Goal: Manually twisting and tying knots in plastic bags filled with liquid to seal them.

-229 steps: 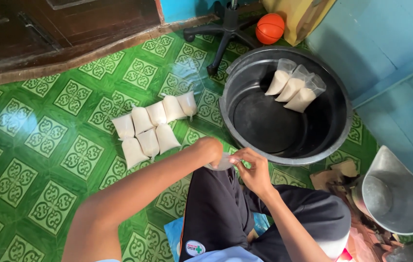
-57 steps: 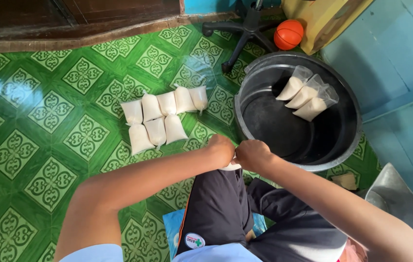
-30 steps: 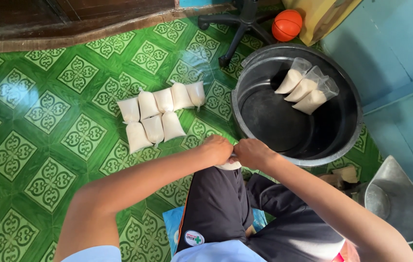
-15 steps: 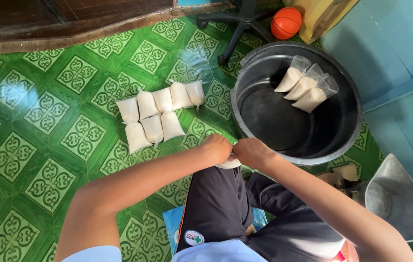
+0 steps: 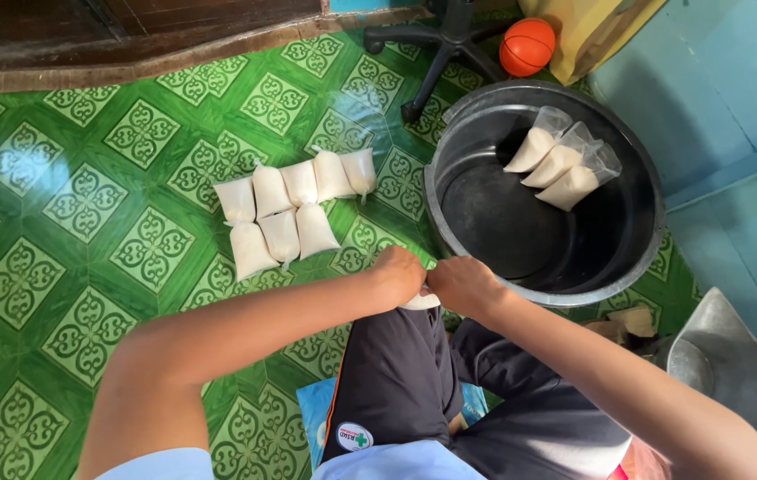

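Both hands, left [image 5: 399, 276] & right [image 5: 460, 284], are pinching shut on one small white filled bag [image 5: 421, 301] over the lap, prob. closing its neck, w/ tied bags [image 5: 289, 213] lying in rows on the floor nearby.

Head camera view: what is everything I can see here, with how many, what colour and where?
Tied bags: eight, milky white, in two rows on the floor.
Open bags: three, white-filled, leaning inside the tub.
Tub: one, black, round, right of the tied bags.
Ball: one, orange, top.
Chair base: one, black, top.
Metal basin: one, grey, lower right.
Floor: green patterned tiles.
Small bag: one, white, between the hands.
Left hand, right hand: together at the small bag.
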